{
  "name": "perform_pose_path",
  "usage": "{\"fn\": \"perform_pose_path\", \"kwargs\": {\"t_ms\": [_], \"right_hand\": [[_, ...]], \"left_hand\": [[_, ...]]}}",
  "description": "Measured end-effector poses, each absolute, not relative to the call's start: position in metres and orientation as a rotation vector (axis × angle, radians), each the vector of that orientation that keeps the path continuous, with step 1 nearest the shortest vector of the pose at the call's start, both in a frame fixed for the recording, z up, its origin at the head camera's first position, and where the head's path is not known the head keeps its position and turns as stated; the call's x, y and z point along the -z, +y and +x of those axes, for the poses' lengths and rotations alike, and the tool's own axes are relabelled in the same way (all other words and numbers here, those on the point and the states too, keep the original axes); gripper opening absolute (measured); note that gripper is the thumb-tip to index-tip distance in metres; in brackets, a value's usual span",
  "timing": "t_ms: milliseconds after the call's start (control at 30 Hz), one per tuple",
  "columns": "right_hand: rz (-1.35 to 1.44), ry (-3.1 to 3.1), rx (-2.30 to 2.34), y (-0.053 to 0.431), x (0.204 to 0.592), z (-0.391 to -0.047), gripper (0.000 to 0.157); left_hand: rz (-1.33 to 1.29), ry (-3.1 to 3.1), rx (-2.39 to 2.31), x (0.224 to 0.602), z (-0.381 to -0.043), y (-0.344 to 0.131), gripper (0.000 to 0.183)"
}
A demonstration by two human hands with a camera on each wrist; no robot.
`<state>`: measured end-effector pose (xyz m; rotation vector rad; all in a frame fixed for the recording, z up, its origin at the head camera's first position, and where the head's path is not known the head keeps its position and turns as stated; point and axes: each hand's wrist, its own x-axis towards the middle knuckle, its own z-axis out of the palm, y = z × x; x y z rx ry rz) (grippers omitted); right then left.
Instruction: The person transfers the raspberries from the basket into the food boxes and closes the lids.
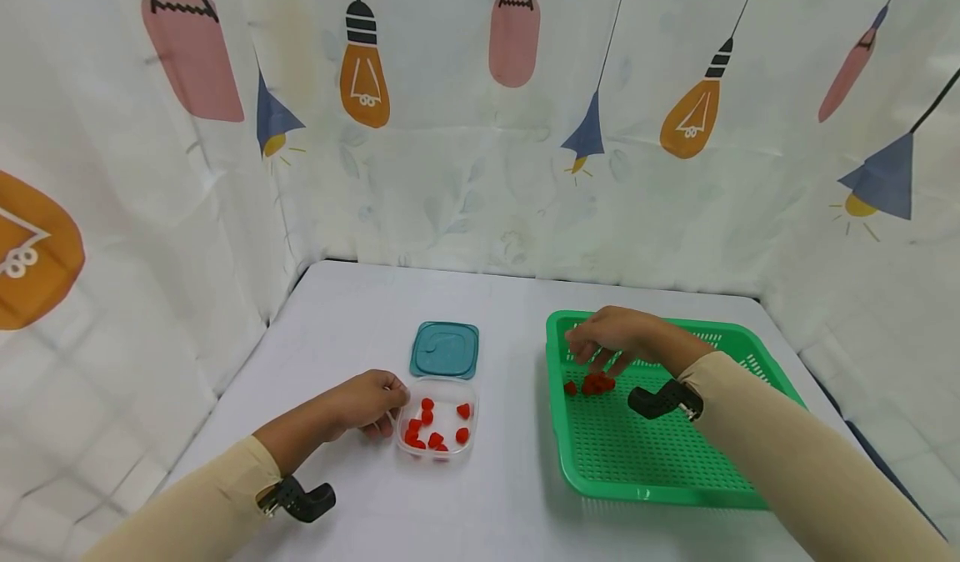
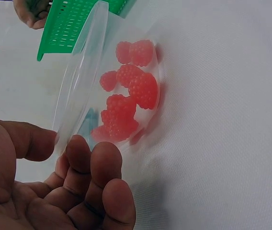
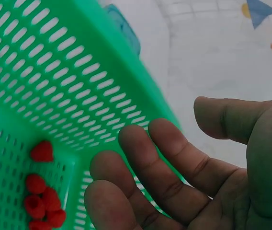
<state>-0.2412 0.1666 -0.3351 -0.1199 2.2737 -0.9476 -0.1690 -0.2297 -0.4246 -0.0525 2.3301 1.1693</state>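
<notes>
My left hand (image 1: 371, 403) is at the left side of a clear plastic container (image 1: 447, 393), pinching its rim between thumb (image 2: 35, 141) and fingers. Several red raspberries (image 2: 120, 115) lie spread over the container's floor, seen through its wall in the left wrist view. Over the far left corner of a green perforated basket (image 1: 645, 470) hovers my right hand (image 1: 618, 337). Its thumb stands apart from the loosely bent fingers (image 3: 138, 146), and nothing is between them. Below that hand, more raspberries (image 3: 42, 196) sit clustered in the basket's corner.
A teal square lid (image 1: 446, 349) lies on the white table (image 1: 360, 312) just behind the container. The basket's raised walls stand around the raspberries at the right. Printed curtains (image 1: 450, 187) close off the table's back and sides.
</notes>
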Motion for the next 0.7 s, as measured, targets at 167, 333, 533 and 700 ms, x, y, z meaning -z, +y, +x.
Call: {"fn": "perform_pose_path", "kwargs": {"t_ms": [167,333,533,700], "right_hand": [[-0.086,2.29,0.921,0.18,0.345,-0.24,0.043],[-0.065,2.296,0.894,0.191,0.358,-0.24,0.042],[-0.069,2.318,0.821,0.202,0.373,-0.236,0.042],[-0.084,2.294,0.754,0.206,0.381,-0.231,0.041]], "left_hand": [[-0.052,2.33,-1.166,0.426,-0.171,-0.23,0.018],[-0.054,2.326,-1.166,0.426,-0.171,-0.23,0.018],[-0.057,2.324,-1.162,0.426,-0.171,-0.23,0.018],[-0.057,2.33,-1.16,0.426,-0.171,-0.229,0.018]]}}
